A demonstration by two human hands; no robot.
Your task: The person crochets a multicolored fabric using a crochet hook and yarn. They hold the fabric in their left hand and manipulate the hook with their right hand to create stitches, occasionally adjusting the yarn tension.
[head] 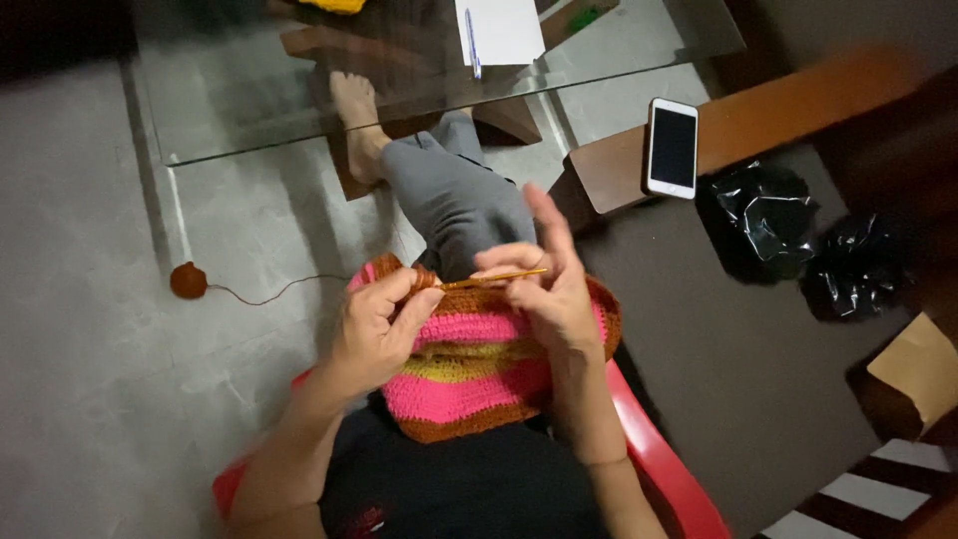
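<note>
**Head view: two hands crochet a striped piece on the lap**

Head camera looks down at a person seated in a red chair [667, 469]. The left hand [374, 324] pinches the top edge of the crochet [469, 374], a piece in pink, yellow and brown stripes that lies on the lap, against a black shirt. The right hand [549, 289] holds a thin orange hook [494, 278] between thumb and lower fingers, its tip at the brown edge beside the left thumb; the upper fingers stand spread and raised. This hand is blurred.

A brown strand runs from the work down to the left, to a small yarn ball [188, 280] on the grey floor [90, 379], well apart from the chair.

Ahead stands a glass desk [230, 110]; on it lies a white sheet [501, 28] with a pen [473, 45] across its left edge. A bare foot [354, 125] and a grey trouser leg show beneath the glass. To the right, a white phone [672, 148] with a dark screen lies on a wooden bench [778, 115]. Two crumpled black bags [798, 235] sit on the darker floor near it, and a tan cardboard piece [918, 369] lies further right, above a striped black and white surface at the corner.
</note>
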